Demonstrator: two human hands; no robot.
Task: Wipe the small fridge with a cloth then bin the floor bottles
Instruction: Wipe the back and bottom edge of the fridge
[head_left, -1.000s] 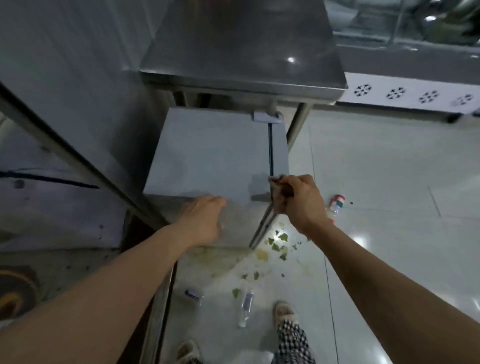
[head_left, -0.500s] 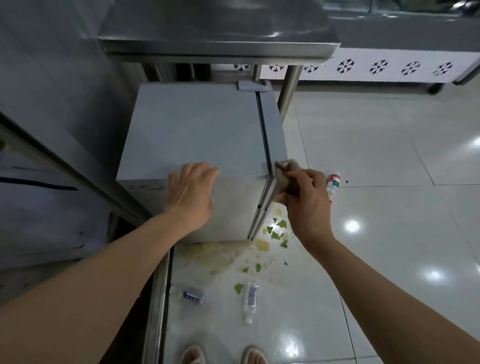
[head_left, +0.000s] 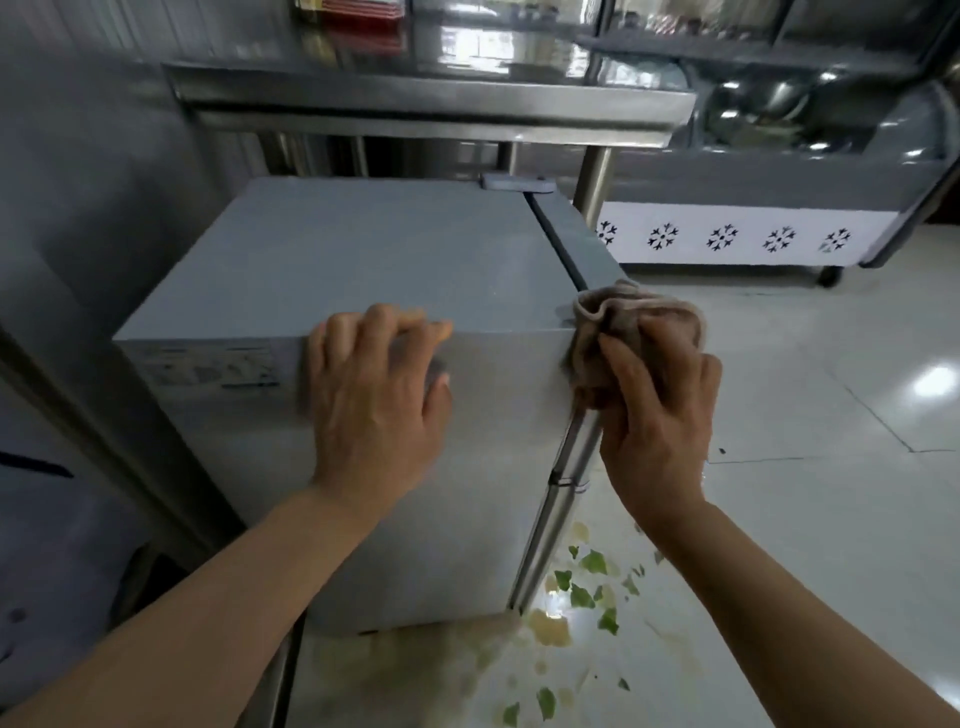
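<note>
The small grey fridge (head_left: 363, 249) stands under a steel table, its door edge facing right. My left hand (head_left: 376, 395) lies over the fridge's near top edge, fingers curled on the top, holding nothing. My right hand (head_left: 657, 415) grips a bunched brown cloth (head_left: 623, 317) and presses it against the fridge's near right top corner, where the door meets the body. No bottles show in this view.
The steel table (head_left: 431, 104) overhangs the fridge's back. Green leaf scraps (head_left: 582, 592) and a yellowish stain (head_left: 426, 654) lie on the white tiled floor by the fridge's base. A chest freezer (head_left: 727, 239) with snowflake marks stands at the back right. A steel wall is on the left.
The view has dropped closer to the fridge and tilted up, so the floor bottles have left the frame. My left hand slid up onto the top edge. The cloth has risen to the top corner.
</note>
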